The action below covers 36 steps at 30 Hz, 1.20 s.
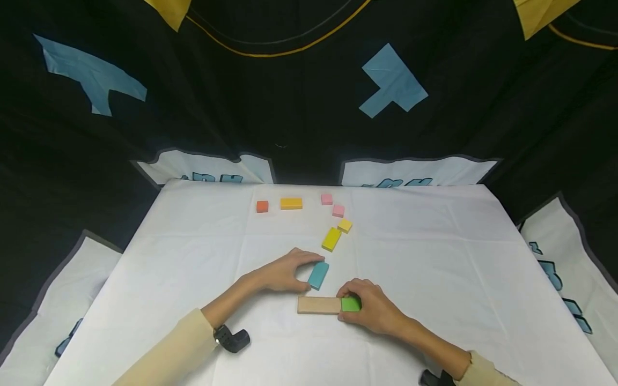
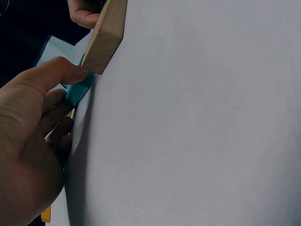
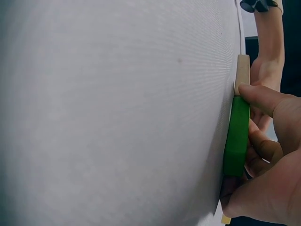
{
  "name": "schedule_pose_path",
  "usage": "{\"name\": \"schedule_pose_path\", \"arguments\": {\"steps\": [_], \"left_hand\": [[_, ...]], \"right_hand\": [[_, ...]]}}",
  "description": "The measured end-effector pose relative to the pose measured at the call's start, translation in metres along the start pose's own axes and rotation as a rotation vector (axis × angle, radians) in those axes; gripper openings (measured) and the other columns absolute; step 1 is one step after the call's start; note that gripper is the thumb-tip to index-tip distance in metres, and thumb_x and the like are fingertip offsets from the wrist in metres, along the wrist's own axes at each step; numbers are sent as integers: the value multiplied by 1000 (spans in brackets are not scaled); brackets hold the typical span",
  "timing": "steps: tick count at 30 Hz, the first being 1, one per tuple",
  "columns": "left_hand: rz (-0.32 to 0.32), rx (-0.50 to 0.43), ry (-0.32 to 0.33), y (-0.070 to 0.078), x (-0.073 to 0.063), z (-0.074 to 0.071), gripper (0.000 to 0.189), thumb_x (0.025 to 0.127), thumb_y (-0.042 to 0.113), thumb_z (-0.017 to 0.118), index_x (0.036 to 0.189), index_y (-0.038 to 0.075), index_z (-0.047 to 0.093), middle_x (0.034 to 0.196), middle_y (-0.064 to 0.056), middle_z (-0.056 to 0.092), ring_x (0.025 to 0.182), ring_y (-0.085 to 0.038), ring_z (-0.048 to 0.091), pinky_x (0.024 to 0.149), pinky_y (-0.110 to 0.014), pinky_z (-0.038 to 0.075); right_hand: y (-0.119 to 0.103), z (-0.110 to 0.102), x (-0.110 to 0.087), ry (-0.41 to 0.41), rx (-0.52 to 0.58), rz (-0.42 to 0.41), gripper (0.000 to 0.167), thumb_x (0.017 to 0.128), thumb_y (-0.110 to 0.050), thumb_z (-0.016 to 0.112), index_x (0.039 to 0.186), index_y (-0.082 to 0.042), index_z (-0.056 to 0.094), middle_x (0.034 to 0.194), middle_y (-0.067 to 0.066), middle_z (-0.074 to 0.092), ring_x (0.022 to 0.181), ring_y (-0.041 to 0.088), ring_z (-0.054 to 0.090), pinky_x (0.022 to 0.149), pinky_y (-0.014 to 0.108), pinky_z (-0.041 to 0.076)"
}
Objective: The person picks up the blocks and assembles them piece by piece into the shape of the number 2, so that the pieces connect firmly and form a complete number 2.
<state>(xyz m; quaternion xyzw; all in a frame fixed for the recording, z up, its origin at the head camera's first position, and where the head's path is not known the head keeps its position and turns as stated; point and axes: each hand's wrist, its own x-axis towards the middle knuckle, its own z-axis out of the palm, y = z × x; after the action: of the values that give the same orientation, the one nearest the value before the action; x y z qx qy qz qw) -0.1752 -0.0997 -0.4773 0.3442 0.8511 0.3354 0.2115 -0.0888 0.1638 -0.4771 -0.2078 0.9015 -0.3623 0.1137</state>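
My left hand (image 1: pixel 282 272) pinches a teal rectangular block (image 1: pixel 318 275) between thumb and fingers, just above the left part of a plain wooden block (image 1: pixel 318 305). In the left wrist view the thumb lies close to the end of the wooden block (image 2: pixel 104 44), with the teal block (image 2: pixel 79 90) behind it. My right hand (image 1: pixel 379 311) grips a green block (image 1: pixel 351 304) that lies end to end against the wooden one. From the right wrist, the thumb reaches the joint between the green block (image 3: pixel 237 136) and the wood. Something dark purple beyond the green is mostly hidden.
Farther back on the white table (image 1: pixel 410 257) lie a yellow block (image 1: pixel 331 239), a paler yellow square (image 1: pixel 345 225) and two pink blocks (image 1: pixel 338 211). An orange-yellow block (image 1: pixel 291 203) and a red-orange square (image 1: pixel 262 206) sit back left. Black curtain (image 1: pixel 309 123) hangs behind.
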Motion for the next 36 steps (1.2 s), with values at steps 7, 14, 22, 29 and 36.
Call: {"name": "schedule_pose_path", "arguments": {"steps": [7, 14, 22, 29, 36], "left_hand": [[14, -2, 1, -4, 2, 0, 64, 84, 21, 74, 144, 18, 54, 143, 4, 52, 125, -15, 43, 107, -42, 39], [20, -21, -8, -3, -3, 0, 63, 83, 23, 75, 142, 18, 56, 142, 1, 52, 128, -18, 42, 108, -46, 38], [0, -16, -30, 1, -9, -1, 63, 82, 21, 77, 142, 17, 56, 142, 0, 51, 131, -21, 41, 109, -46, 37], [-26, -29, -34, 2, -13, 0, 64, 81, 20, 76, 142, 18, 56, 143, 2, 51, 131, -17, 42, 109, -44, 38], [-17, -18, -46, 4, -15, -2, 66, 81, 20, 71, 144, 17, 54, 145, 2, 50, 133, -18, 41, 108, -45, 39]], "right_hand": [[1, 0, 1, 1, -4, -4, 26, 80, -27, 85, 99, -23, 67, 93, -16, 60, 87, 13, 48, 80, 38, 38], [1, 0, 1, 1, -7, -2, 26, 80, -26, 85, 99, -23, 68, 92, -17, 60, 86, 13, 48, 80, 38, 37], [1, 1, 1, 3, -8, -8, 26, 80, -26, 85, 99, -22, 68, 92, -17, 59, 86, 13, 48, 80, 38, 37], [2, 2, 1, 5, -9, -16, 26, 80, -27, 86, 99, -23, 68, 92, -17, 59, 86, 12, 48, 79, 37, 37], [3, 2, 1, 5, -9, -22, 26, 81, -27, 85, 99, -22, 68, 91, -17, 59, 85, 12, 47, 79, 37, 37]]}}
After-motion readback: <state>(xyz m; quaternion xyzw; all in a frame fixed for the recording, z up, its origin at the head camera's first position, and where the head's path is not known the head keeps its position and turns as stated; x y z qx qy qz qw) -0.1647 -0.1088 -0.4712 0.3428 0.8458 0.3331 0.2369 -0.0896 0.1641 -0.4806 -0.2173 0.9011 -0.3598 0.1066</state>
